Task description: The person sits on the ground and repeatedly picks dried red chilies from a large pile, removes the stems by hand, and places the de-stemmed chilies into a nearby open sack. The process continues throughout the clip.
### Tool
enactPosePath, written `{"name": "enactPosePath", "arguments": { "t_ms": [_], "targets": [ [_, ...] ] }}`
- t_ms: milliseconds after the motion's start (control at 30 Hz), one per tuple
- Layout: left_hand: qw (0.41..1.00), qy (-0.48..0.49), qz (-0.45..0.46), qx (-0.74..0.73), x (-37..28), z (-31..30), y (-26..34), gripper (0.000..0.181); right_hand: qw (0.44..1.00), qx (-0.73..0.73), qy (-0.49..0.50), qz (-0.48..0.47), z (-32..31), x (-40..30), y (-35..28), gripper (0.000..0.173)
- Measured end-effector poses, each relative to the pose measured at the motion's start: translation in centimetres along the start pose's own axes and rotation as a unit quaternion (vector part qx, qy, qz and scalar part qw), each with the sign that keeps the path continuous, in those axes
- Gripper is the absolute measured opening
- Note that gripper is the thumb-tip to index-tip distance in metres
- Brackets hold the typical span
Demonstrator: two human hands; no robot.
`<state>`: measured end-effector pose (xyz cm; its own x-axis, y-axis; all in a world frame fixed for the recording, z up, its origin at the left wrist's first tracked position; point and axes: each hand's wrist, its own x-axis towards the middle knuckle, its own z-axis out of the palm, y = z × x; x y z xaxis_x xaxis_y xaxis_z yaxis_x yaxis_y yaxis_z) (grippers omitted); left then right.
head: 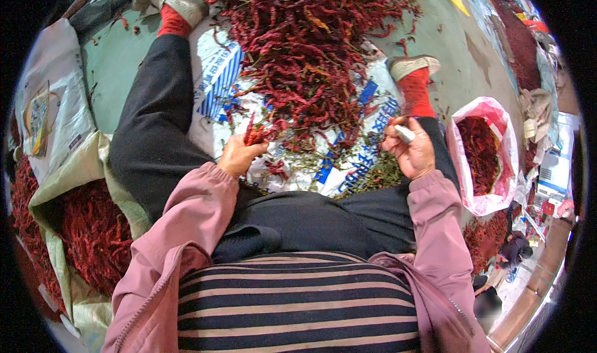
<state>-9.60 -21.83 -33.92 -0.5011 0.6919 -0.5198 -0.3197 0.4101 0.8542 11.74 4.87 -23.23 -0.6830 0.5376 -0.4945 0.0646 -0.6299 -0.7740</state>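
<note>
Between my outstretched legs lies a large heap of dried red chili peppers (308,68) on a white plastic sheet with blue print (210,87). My left hand (242,154) is closed around a few red chilies (255,133), at the heap's near left side. To the right of the heap, my right hand (410,150) is raised with the palm partly up and the fingers curled. A white wrapping (405,134) is on one of its fingers; whether the fingertips pinch anything is unclear. Green stems and leafy bits (382,175) lie on the sheet close to my lap.
A pink-and-white sack of chilies (508,161) stands right of my leg. At the left are an open woven sack (70,175) with chilies and a clear plastic bag (60,96). Other people (513,250) are at the far lower right. Loose chilies dot the green floor (112,63).
</note>
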Motion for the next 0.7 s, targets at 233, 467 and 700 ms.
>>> {"name": "enactPosePath", "arguments": {
  "t_ms": [233,467,700],
  "targets": [
    [0.998,0.007,-0.031,-0.054,-0.3,-0.3,0.2,0.013,0.992,0.013,-0.042,-0.118,-3.2,-4.0,-8.1,0.018],
    [0.999,0.016,-0.031,-0.041,-0.3,-0.5,0.3,0.014,0.82,-0.313,0.457,-0.146,-17.7,-7.6,-16.2,0.031],
    [0.998,0.004,-0.038,-0.057,0.5,0.3,0.3,0.014,0.793,-0.37,0.439,-0.205,-20.8,-8.1,-12.2,0.022]
  ]
}}
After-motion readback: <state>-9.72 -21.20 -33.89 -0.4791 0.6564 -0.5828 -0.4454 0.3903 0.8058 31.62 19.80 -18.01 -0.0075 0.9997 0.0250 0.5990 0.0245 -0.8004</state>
